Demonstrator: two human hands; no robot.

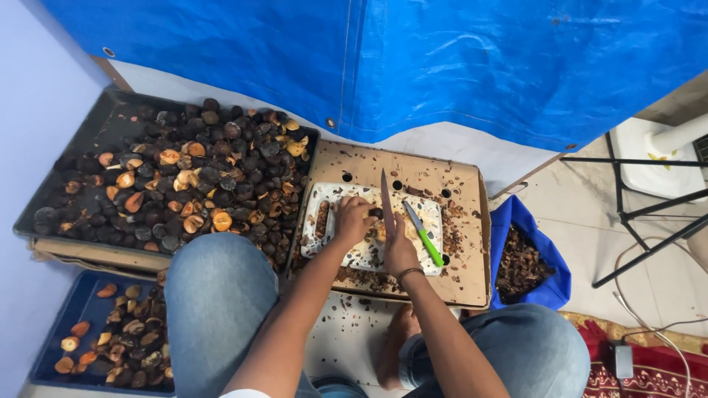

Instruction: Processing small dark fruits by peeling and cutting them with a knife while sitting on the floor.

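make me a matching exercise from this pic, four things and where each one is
Things:
1. large knife
2. green-handled knife
3. black tray
4. blue bag

Places:
A. right of the cardboard
B. lying on the white board
C. far left, full of dark nuts
D. under the right hand

Pairs: 1-D, 2-B, 3-C, 4-A

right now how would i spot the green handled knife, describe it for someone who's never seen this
Find the flat cardboard box on the floor under the blue tarp. On it lies a white cutting board. The green-handled knife rests loose on the board's right side, the only knife no hand holds.
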